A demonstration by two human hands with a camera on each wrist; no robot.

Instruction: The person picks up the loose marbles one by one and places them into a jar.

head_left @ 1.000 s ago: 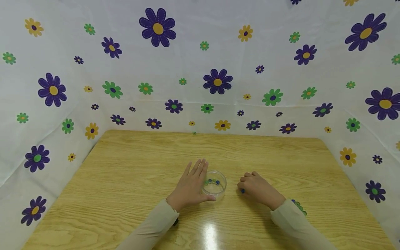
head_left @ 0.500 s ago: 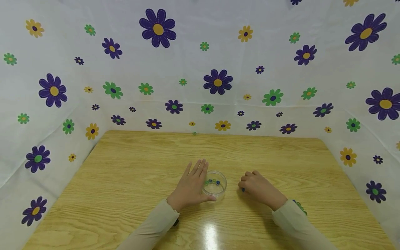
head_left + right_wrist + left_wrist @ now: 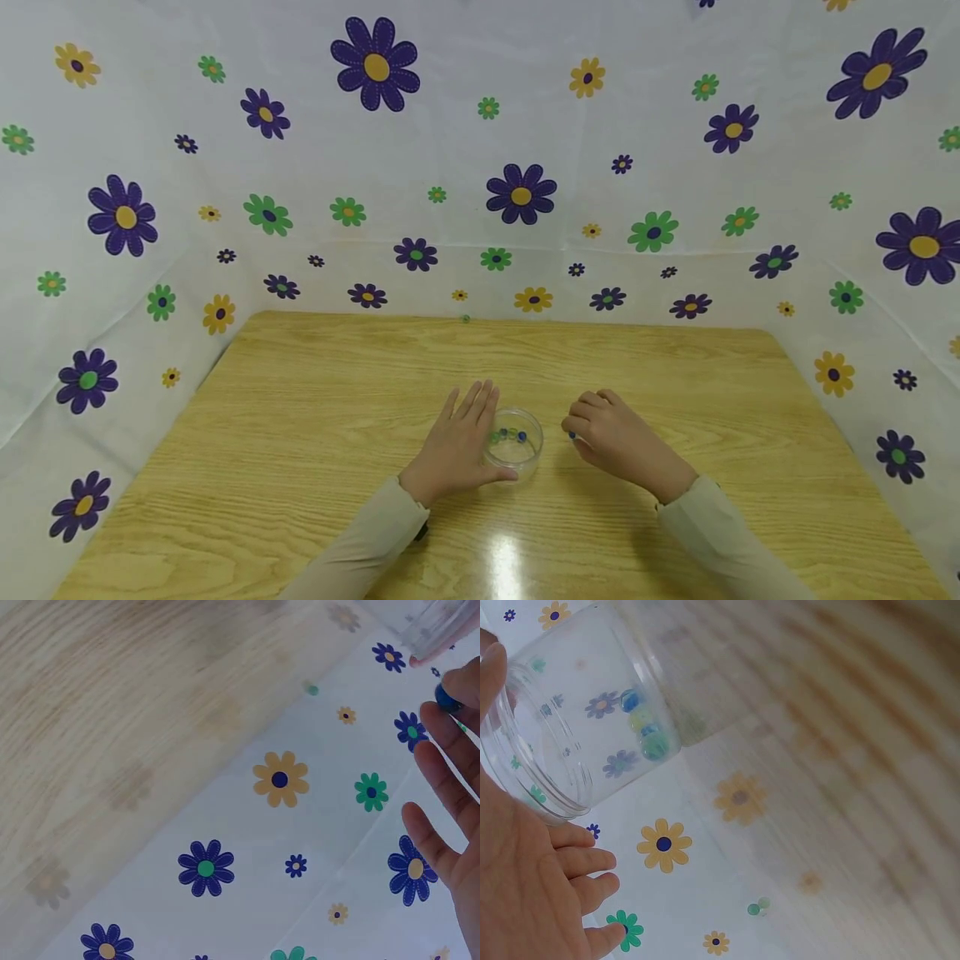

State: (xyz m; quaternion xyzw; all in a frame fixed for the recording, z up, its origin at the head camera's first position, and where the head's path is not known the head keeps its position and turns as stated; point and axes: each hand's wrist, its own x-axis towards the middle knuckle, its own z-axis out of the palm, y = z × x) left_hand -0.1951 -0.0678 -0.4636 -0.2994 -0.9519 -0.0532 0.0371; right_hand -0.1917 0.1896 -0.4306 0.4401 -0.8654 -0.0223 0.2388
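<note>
A clear round jar (image 3: 514,458) stands upright on the table with several blue and green glass marbles (image 3: 655,745) at its bottom. My left hand (image 3: 456,450) rests against the jar's left side, its fingers straight and its thumb reaching along the near side. To the right of the jar, my right hand (image 3: 618,437) pinches a blue marble (image 3: 448,698) between thumb and index finger. The other fingers of that hand are loosely spread in the right wrist view. The hand hangs beside the jar, a short gap from the rim.
A small green marble (image 3: 466,318) lies at the far edge of the wooden table (image 3: 337,400). A white cloth (image 3: 442,150) printed with flowers rises behind the table and on both sides. The right sleeve (image 3: 708,525) hides most of the table area under it.
My right hand has risen and shifted slightly left toward the jar, carrying the blue marble. The marbles seen beside the right sleeve are now almost fully hidden by it. My left hand holds still.
</note>
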